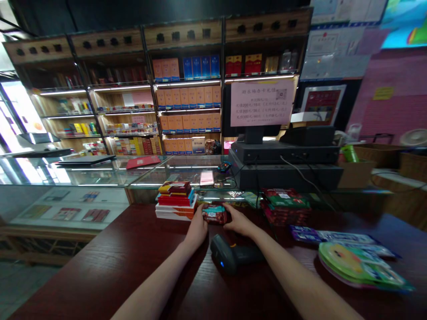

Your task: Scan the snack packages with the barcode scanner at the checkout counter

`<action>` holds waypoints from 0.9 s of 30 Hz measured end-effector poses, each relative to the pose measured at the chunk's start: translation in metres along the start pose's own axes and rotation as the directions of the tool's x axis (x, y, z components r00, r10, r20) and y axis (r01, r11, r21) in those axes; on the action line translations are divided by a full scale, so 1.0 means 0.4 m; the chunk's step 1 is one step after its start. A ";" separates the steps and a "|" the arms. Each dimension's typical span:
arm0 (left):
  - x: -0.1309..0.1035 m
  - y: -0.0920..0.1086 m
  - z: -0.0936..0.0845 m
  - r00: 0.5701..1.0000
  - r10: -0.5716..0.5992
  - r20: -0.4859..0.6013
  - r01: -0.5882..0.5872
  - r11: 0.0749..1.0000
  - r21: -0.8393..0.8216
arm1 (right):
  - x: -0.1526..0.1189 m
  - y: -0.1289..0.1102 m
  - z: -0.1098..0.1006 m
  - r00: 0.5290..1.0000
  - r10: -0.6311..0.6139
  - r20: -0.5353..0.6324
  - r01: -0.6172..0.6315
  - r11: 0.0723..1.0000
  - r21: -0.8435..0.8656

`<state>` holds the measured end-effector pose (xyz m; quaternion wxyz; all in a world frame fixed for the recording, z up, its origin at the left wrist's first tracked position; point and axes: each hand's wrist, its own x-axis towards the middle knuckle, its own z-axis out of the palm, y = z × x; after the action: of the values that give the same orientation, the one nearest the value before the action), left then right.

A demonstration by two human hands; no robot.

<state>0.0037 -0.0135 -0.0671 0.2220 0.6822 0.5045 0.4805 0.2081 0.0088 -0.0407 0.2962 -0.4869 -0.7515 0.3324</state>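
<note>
A small brown and teal snack packet is held at its two ends between my hands, above the dark wooden counter. My left hand grips its left end and my right hand its right end. Just left of it stands a stack of white boxes topped with red, blue and yellow packets. On the near side of my hands lies a black barcode scanner with a blue light, partly behind my right forearm. To the right is a pile of red and green packets.
Purple and blue packets and green round-topped packages lie on the counter at right. Behind stand a glass display case, a cash register with a pink notice, and shelves of boxes.
</note>
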 end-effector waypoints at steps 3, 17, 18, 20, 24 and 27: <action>-0.008 0.010 -0.007 1.000 0.005 -0.011 -0.005 1.000 0.002 | -0.014 0.000 -0.007 1.000 0.010 -0.014 -0.010 1.000 0.006; -0.023 0.088 -0.067 0.997 0.076 0.032 -0.079 0.993 0.086 | -0.144 -0.047 -0.107 0.991 -0.052 -0.123 0.047 0.998 -0.044; -0.022 0.098 -0.066 0.996 0.074 0.039 -0.077 0.993 0.087 | -0.154 -0.050 -0.116 0.990 -0.056 -0.131 0.049 0.998 -0.050; -0.021 0.125 -0.059 0.996 0.067 0.063 -0.073 0.994 0.087 | -0.173 -0.058 -0.135 0.987 -0.058 -0.148 0.049 0.997 -0.063; -0.019 0.192 -0.038 0.989 0.087 0.121 -0.102 0.987 0.127 | -0.209 -0.077 -0.174 0.978 -0.098 -0.184 0.086 0.994 -0.072; -0.012 0.244 -0.018 0.984 0.119 0.132 -0.139 0.979 0.148 | -0.233 -0.088 -0.208 0.966 -0.139 -0.220 0.130 0.990 -0.055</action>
<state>0.0436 -0.0575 0.0111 0.1665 0.7570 0.4807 0.4101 0.2857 -0.0709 0.0259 0.3906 -0.4749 -0.7514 0.2396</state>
